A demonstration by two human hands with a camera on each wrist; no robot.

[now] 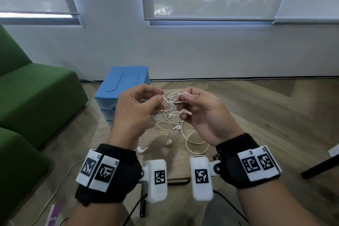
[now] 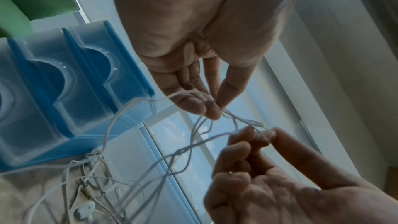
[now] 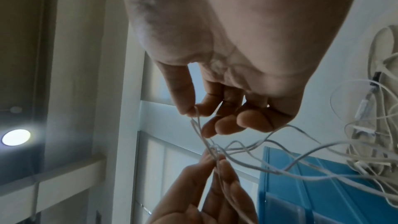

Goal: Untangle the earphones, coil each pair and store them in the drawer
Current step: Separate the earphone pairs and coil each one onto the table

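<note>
A tangle of white earphones hangs between my hands and trails onto the small wooden table. My left hand pinches a cord strand with thumb and forefinger, and my right hand pinches another strand close beside it. The left wrist view has my left hand above and my right hand below, with twisted cords between them. From the right wrist, my right hand and left hand hold a knot of cords. The blue drawer unit stands behind my left hand, its drawers shut.
Loose earbuds and a cord loop lie on the table near my wrists. A green sofa fills the left side. A black chair leg crosses the floor at right. Dark cables lie near the front edge.
</note>
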